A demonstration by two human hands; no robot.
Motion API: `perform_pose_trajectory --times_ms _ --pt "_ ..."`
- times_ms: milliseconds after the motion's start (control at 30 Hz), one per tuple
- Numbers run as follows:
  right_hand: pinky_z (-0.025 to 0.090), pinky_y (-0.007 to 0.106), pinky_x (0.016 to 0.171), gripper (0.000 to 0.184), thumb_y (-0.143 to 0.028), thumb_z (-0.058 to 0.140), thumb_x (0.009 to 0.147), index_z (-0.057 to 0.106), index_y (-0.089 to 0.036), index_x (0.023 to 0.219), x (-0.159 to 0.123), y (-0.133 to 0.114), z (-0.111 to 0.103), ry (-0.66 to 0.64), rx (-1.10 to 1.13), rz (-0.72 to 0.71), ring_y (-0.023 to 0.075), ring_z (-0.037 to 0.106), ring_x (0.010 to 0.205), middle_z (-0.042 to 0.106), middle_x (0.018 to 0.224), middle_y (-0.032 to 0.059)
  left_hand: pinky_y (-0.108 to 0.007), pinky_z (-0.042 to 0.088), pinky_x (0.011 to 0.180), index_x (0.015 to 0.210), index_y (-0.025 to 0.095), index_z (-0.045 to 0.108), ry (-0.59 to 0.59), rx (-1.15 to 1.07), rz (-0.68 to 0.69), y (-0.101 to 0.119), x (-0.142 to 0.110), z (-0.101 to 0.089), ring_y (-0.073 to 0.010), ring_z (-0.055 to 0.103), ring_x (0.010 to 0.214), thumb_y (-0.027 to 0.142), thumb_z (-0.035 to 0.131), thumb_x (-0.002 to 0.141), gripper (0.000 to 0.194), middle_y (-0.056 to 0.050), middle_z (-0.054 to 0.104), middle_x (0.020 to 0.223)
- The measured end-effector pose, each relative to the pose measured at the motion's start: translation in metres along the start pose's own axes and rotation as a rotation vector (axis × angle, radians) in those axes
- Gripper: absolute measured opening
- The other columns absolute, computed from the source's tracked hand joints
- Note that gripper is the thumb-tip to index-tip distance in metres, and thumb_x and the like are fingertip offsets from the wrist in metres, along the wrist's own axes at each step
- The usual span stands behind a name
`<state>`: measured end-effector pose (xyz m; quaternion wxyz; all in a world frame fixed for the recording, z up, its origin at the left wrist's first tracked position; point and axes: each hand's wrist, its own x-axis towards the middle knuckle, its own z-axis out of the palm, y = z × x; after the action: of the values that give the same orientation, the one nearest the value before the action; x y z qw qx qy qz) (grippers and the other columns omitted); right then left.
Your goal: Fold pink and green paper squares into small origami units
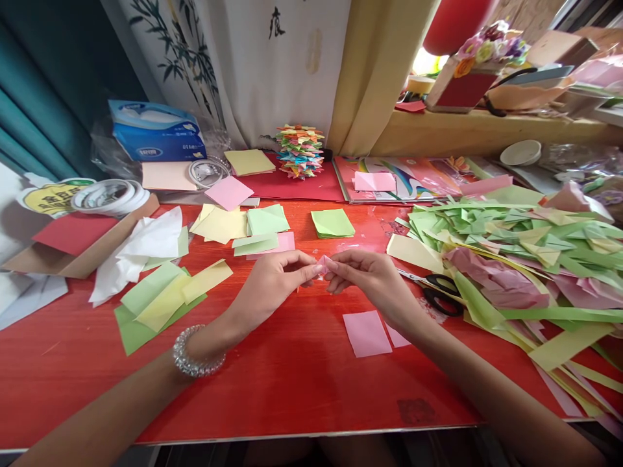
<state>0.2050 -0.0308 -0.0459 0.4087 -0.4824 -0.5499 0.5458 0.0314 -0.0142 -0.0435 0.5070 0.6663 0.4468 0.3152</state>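
Note:
Between my two hands is a small folded piece of pink paper (324,261), pinched at the fingertips over the middle of the red table (292,363). My left hand (280,275) is closed on its left side, and a clear coil bracelet (198,351) circles that wrist. From the other side my right hand (363,275) grips the same paper with thumb and forefinger. Fingers cover most of the fold, so its exact shape is hard to make out. Just below my right hand lies a pink paper square (367,334), with another pink piece partly under the forearm.
Black-handled scissors (442,295) lie right of my right hand, beside a heap of green paper strips and folded pieces (525,233). Green squares (333,223) and yellow sheets (221,222) sit beyond my hands. A multicoloured folded-paper stack (300,152) stands behind; left is a cardboard tray (82,259).

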Motion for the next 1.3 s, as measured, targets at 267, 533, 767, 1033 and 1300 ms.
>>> perform_pose_trajectory --times_ms 267,533,767,1033,1300 --pt "0.051 0.025 0.058 0.027 -0.039 0.054 0.083 0.062 -0.015 0.075 -0.0016 0.0004 0.0004 -0.023 -0.054 -0.066 0.0117 0.061 0.056 0.063 0.065 0.0023 -0.026 0.045 0.065 0.079 0.018 0.069 0.014 -0.024 -0.024 0.0018 -0.0007 0.0003 -0.0148 0.056 0.070 0.038 0.059 0.079 0.023 -0.003 0.066 0.075" --pt "0.051 0.025 0.057 0.026 -0.038 0.052 0.085 0.062 -0.015 0.075 -0.0026 0.0018 0.0001 -0.029 -0.100 -0.075 0.0122 0.062 0.056 0.063 0.064 0.0018 -0.027 0.043 0.064 0.074 0.017 0.067 -0.021 0.047 0.014 0.0038 -0.0006 -0.0027 -0.0141 0.055 0.067 0.039 0.057 0.080 0.025 -0.001 0.063 0.070" --pt "0.051 0.025 0.058 0.028 -0.042 0.057 0.080 0.061 -0.015 0.075 0.0017 0.0058 -0.0016 -0.025 -0.149 -0.010 0.0127 0.062 0.057 0.064 0.066 0.0027 -0.029 0.042 0.068 0.079 0.017 0.066 -0.094 0.084 0.019 -0.0023 0.0018 -0.0057 -0.0171 0.055 0.074 0.041 0.056 0.080 0.025 -0.003 0.063 0.078" --pt "0.048 0.026 0.058 0.022 -0.036 0.054 0.084 0.059 -0.017 0.075 -0.0025 0.0077 0.0009 -0.026 -0.216 -0.084 0.0119 0.059 0.058 0.061 0.065 0.0011 -0.028 0.040 0.066 0.075 0.019 0.066 -0.117 0.118 0.014 -0.0014 0.0022 -0.0066 -0.0163 0.054 0.072 0.041 0.057 0.080 0.024 -0.001 0.062 0.075" --pt "0.050 0.025 0.057 0.025 -0.040 0.061 0.078 0.062 -0.015 0.078 0.0024 0.0024 -0.0025 -0.069 -0.026 -0.005 0.0112 0.059 0.059 0.064 0.072 0.0028 -0.027 0.040 0.066 0.071 0.017 0.062 -0.045 0.013 -0.019 -0.0018 0.0002 -0.0026 -0.0148 0.052 0.070 0.039 0.057 0.080 0.024 0.000 0.059 0.071"
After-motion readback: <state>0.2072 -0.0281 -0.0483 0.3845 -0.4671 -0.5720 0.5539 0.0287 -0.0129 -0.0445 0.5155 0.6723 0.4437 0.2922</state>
